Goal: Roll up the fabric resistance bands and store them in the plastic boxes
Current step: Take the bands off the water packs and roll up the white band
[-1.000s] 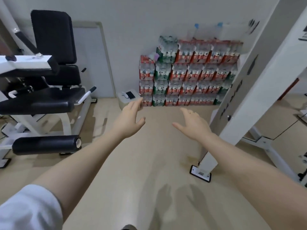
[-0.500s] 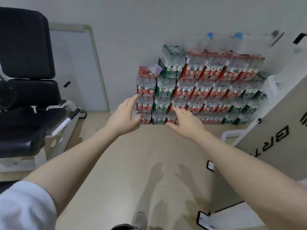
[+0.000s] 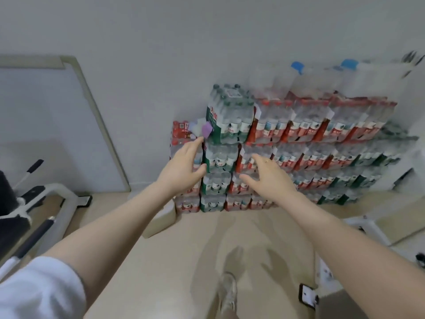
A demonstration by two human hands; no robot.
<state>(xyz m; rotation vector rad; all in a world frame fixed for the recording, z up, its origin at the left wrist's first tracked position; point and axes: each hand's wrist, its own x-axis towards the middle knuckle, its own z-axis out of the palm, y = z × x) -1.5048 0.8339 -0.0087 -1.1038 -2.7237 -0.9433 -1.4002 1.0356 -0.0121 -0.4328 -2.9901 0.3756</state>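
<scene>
Two bare hands reach forward side by side, both empty with the fingers nearly straight and slightly spread: the left hand (image 3: 181, 168) at about 10 o'clock of the frame's centre, the right hand (image 3: 268, 177) just to its right, a thin ring on one finger. Ahead of them, from 12 to 3 o'clock, stands a wall of shrink-wrapped water-bottle packs (image 3: 299, 153), stacked several layers high on the floor (image 3: 184, 261) against the pale wall; most packs carry red labels, some green. One green pack (image 3: 230, 116) sits highest at the stack's left end, with large red characters on a white patch, too blurred to read; a square code label shows on its top. Just left of it, at 11 o'clock of the left hand's fingertips, a small purple thing (image 3: 206, 130) lies on the red pack, possibly fabric; I cannot tell whether it is a resistance band. On top of the stack at 1 o'clock sit clear plastic containers with blue caps or clips (image 3: 322, 77), badly blurred. A framed white board (image 3: 57, 125) leans on the wall at 9 o'clock, and a gym machine (image 3: 34, 215) fills the 8 o'clock corner. A shoe (image 3: 227, 293) shows at 6 o'clock.
</scene>
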